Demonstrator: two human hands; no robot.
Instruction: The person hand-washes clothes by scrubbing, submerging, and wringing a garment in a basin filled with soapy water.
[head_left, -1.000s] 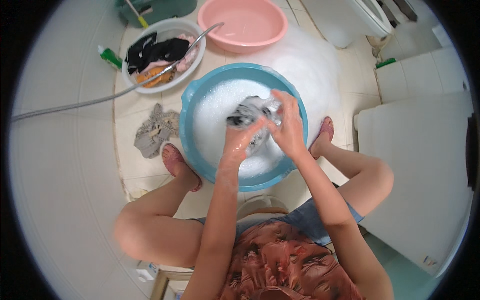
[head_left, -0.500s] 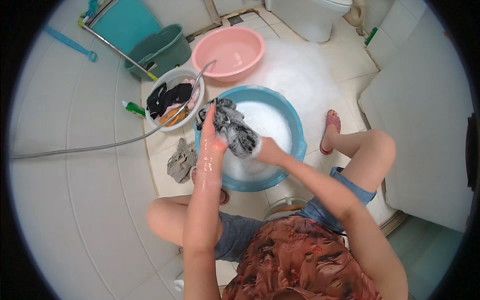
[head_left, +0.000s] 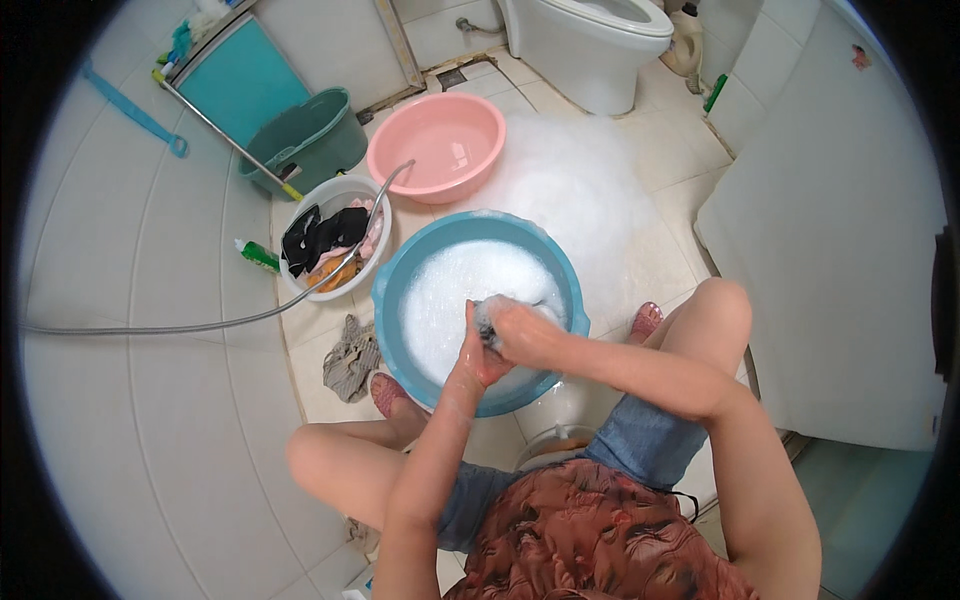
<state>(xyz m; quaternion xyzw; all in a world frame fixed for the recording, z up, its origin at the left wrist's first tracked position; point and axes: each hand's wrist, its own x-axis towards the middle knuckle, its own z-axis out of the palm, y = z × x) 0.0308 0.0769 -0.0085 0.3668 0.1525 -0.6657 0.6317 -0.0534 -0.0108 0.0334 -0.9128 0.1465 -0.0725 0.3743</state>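
Over the near part of a blue basin [head_left: 388, 335] full of white suds, my two hands are together on a soapy black-and-white garment [head_left: 486, 322]. My left hand [head_left: 478, 358] supports it from below and the left, thumb side up, its other fingers mostly hidden. My right hand [head_left: 532, 336] is closed over the garment from the right, with foam on its fingers. Most of the cloth is bunched between the hands or hidden by them, and a soapy part shows beyond my right hand.
A pink basin [head_left: 482, 178] holding water and a white basin [head_left: 375, 255] of clothes stand beyond. A grey hose [head_left: 200, 329] crosses the white basin. Foam [head_left: 590, 200] covers floor tiles at the right. A striped cloth [head_left: 350, 362] lies left; a green bucket [head_left: 330, 145] and toilet [head_left: 575, 50] stand farther back.
Both hands have moved down and nearer to me with the garment, from the basin's far left to its near side. The garment is now bunched, and the hands are closer together. The view has shifted.
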